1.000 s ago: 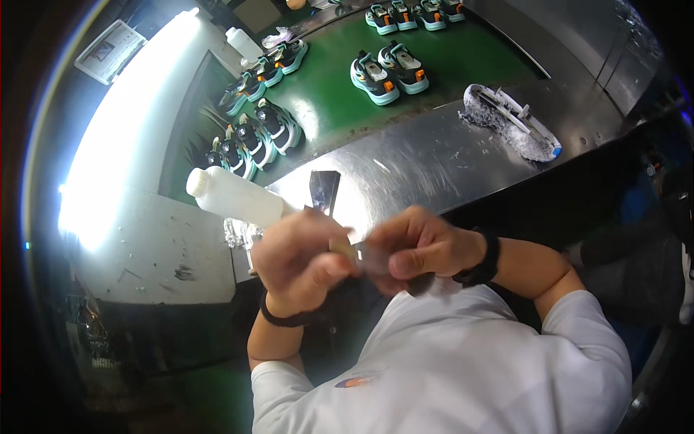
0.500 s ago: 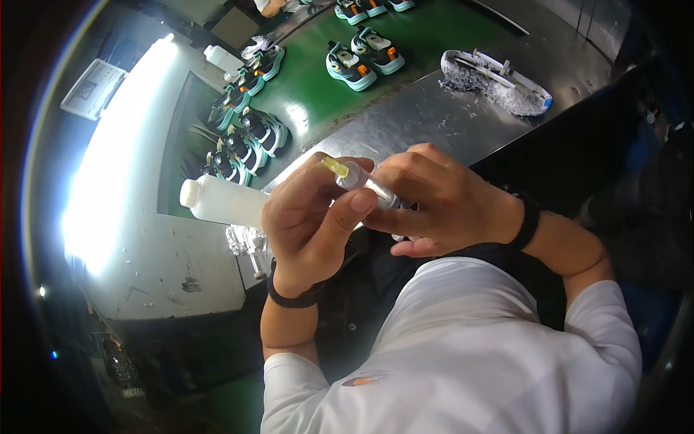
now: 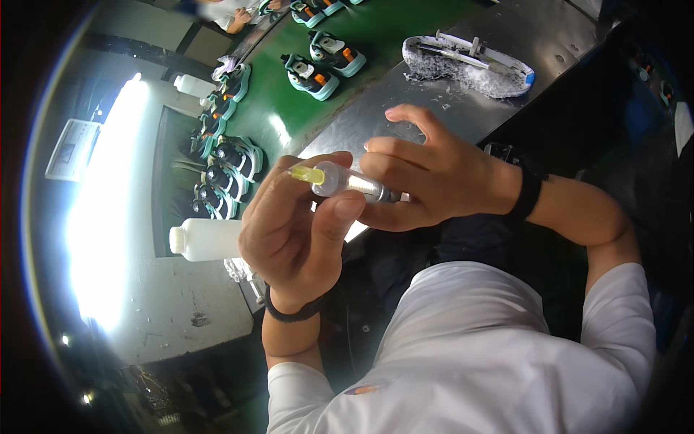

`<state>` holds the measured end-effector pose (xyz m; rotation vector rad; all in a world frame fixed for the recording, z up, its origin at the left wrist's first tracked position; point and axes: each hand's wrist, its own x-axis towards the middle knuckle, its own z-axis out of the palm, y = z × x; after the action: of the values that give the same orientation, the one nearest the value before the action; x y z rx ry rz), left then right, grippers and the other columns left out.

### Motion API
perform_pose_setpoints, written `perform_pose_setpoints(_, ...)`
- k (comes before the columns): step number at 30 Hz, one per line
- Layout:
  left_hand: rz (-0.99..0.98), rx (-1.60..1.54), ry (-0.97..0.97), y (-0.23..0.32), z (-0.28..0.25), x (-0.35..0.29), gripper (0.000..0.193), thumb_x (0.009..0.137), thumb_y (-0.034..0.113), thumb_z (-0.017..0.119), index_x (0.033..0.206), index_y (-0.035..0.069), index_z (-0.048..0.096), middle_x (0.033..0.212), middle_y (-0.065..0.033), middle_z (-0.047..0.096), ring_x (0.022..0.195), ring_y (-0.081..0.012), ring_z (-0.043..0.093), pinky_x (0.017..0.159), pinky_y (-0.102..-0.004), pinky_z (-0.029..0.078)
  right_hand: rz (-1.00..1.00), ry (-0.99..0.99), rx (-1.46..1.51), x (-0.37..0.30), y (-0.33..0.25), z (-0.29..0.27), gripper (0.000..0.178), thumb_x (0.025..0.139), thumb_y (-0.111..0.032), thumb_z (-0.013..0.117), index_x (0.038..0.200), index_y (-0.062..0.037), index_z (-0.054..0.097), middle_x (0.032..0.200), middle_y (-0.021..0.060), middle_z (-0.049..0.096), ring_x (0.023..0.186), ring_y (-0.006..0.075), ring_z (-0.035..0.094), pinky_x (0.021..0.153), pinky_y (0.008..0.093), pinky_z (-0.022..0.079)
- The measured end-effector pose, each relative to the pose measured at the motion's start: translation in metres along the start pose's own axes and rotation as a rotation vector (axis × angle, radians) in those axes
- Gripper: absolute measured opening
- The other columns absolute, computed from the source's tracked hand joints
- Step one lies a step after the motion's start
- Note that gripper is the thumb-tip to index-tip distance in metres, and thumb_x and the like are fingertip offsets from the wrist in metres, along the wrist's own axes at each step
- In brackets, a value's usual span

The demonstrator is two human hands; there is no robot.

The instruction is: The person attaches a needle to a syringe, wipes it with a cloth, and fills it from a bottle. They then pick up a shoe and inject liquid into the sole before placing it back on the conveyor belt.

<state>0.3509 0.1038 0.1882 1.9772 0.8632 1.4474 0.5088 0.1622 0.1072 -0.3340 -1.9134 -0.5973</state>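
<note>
A clear syringe (image 3: 353, 184) with a yellow dispensing tip (image 3: 309, 175) lies across the space between my hands, tip pointing left. My left hand (image 3: 289, 235) is closed around its front part, thumb on the near side of the barrel and fingers on the far side. At the other end, my right hand (image 3: 452, 177) grips the rear of the syringe with its thumb and bent fingers, one finger raised away from it. The plunger end is hidden in the right hand. Behind my left wrist lies a white plastic bottle (image 3: 206, 239), partly covered by that hand.
A green belt (image 3: 397, 29) carries a pair of black and teal shoes (image 3: 337, 54) and a row of more (image 3: 235, 159). On the metal ledge (image 3: 376, 119) sits a white elongated holder (image 3: 471, 69) with fluffy shreds and sticks. Far off shows another person's hand (image 3: 240, 20).
My hands and the syringe have shifted slightly left, and the syringe lies more level. One right finger has lifted off. The whole view has turned a little, moving the background.
</note>
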Motion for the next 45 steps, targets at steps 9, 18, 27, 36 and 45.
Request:
perform_pose_setpoints(9, 0.049, 0.085, -0.014, -0.033, 0.034, 0.041, 0.021, 0.08, 0.003, 0.067, 0.09, -0.011, 0.055, 0.086, -0.0181, 0.061, 0.081, -0.0208, 0.061, 0.068, -0.0258, 0.048, -0.027, 0.075, -0.059, -0.022, 0.06, 0.005, 0.022, 0.079, -0.018, 0.06, 0.098, -0.0249, 0.052, 0.08, -0.003, 0.045, 0.072, 0.0095, 0.053, 0.081, 0.0418, 0.045)
perform_pose_setpoints(18, -0.225, -0.009, -0.042, -0.08, 0.079, 0.073, 0.016, 0.087, 0.007, 0.06, 0.092, -0.008, 0.059, 0.082, -0.0066, 0.061, 0.072, -0.0068, 0.052, 0.064, -0.0184, 0.041, 0.211, -0.151, 0.152, -0.067, 0.078, -0.007, 0.03, 0.069, -0.017, 0.066, 0.096, -0.0169, 0.054, 0.074, 0.0002, 0.045, 0.07, 0.0131, 0.055, 0.092, 0.0422, 0.036)
perform_pose_setpoints(27, -0.815, -0.058, -0.273, -0.195, 0.14, 0.116, 0.03, 0.091, 0.022, 0.055, 0.09, -0.008, 0.06, 0.064, -0.0018, 0.053, 0.053, -0.0077, 0.055, 0.045, -0.0207, 0.042, 0.811, -0.308, 0.483, -0.15, 0.091, 0.019, 0.067, 0.049, -0.022, 0.078, 0.105, -0.0052, 0.045, 0.093, 0.009, 0.051, 0.086, 0.0255, 0.053, 0.086, 0.0436, 0.035)
perform_pose_setpoints(36, -1.005, -0.157, -0.303, -0.279, 0.166, 0.15, 0.033, 0.091, 0.025, 0.054, 0.09, -0.008, 0.06, 0.062, -0.0028, 0.052, 0.049, -0.0101, 0.055, 0.045, -0.0232, 0.046, 0.978, -0.377, 0.451, -0.176, 0.141, 0.052, 0.075, 0.046, -0.027, 0.08, 0.107, -0.003, 0.043, 0.091, 0.0117, 0.05, 0.085, 0.0292, 0.052, 0.077, 0.0401, 0.037)
perform_pose_setpoints(45, -0.977, -0.048, -0.368, -0.315, 0.15, 0.157, 0.032, 0.089, 0.026, 0.057, 0.084, -0.005, 0.064, 0.061, -0.001, 0.053, 0.052, -0.0054, 0.046, 0.046, -0.0221, 0.036, 1.089, -0.425, 0.607, -0.184, 0.156, 0.065, 0.076, 0.048, -0.023, 0.08, 0.113, -0.0043, 0.046, 0.102, 0.0102, 0.054, 0.088, 0.029, 0.053, 0.084, 0.0383, 0.038)
